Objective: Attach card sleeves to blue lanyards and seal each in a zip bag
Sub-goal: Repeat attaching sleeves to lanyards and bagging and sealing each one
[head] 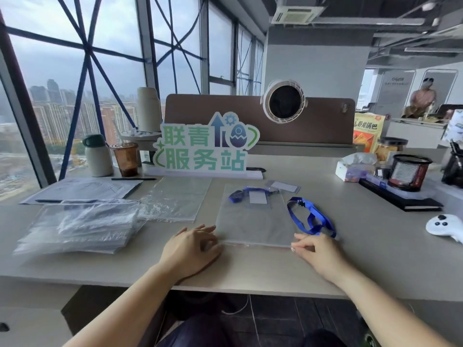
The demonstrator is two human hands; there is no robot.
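Sealing step: clear plastic zip bag flat on the beige desk, blue ribbon lanyard and clear card sleeve inside, far end. Pressing the near-left corner with left hand, fingers straight; pinching the zip strip with right hand. Slide evenly. Mind the loose blue lanyard touching the right edge; bare desk nearer.

Zip bag before me: clear, greyish over the desk, with a thin red line along its near seal. Bagged lanyard: bright blue. Card sleeve beside it: shows a white card. Loose lanyard to my right: the same blue. Desk: plain pale beige. Sign: green and teal characters, white border. Controller: white, black buttons. Bottle: cream, dark green cap. Cup: brown. Mesh pot: black with red.
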